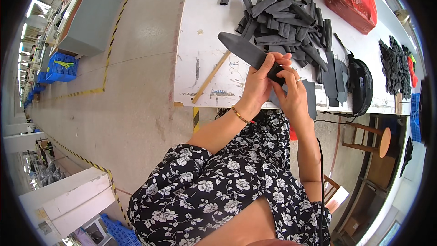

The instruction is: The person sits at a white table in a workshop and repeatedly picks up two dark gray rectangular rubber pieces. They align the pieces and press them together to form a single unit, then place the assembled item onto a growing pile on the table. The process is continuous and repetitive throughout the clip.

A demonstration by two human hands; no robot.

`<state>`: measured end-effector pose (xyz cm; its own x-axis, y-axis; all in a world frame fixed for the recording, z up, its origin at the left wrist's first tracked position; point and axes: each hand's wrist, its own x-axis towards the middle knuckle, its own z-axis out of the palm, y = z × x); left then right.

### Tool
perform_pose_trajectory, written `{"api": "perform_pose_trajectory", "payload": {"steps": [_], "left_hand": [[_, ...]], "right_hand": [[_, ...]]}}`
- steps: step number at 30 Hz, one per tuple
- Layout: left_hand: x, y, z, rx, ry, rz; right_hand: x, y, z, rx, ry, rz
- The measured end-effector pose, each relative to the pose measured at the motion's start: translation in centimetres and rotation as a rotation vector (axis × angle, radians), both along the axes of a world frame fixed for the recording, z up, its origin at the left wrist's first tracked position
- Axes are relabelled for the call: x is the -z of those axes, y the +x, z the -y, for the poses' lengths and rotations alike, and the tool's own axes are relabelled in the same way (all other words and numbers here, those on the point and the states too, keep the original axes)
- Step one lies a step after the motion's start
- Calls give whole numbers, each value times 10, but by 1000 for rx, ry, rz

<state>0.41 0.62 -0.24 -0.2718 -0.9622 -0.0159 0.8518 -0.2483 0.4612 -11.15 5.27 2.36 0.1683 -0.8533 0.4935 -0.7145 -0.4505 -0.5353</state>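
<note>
A long, flat dark grey strip (243, 48) with a rounded far end is held above the white table (200, 70), pointing to the far left. My left hand (260, 81) is closed round its near part, thumb on top. With bent fingers my right hand (293, 92) pinches the strip's near end, where it looks folded or open like a sleeve; its exact form there is partly hidden by the fingers. A thin wooden stick (208, 81) lies slantwise on the table to the left of my hands, its far end reaching the strip. Flat dark grey pieces (311, 98) lie under and beside my right hand.
Beyond my hands lies a big heap of dark rolled pieces (287, 23). Farther right are a red plastic bag (350, 2), a black bag (361, 84) with a strap and a dark pile (395, 66). A wooden stool (383, 142) stands at the right.
</note>
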Motion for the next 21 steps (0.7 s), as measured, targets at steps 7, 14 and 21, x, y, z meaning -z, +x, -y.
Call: {"api": "perform_pose_trajectory", "payload": {"steps": [7,14,21], "left_hand": [[0,6,9,-26,66,-46],[-15,-3,6,-85,1,-122],[-13,-4,-2,-79,8,-110]], "right_hand": [[4,-15,-2,-37,73,-7],[-5,-17,7,-56,-14,40],[-4,-9,11,-51,-1,71]]}}
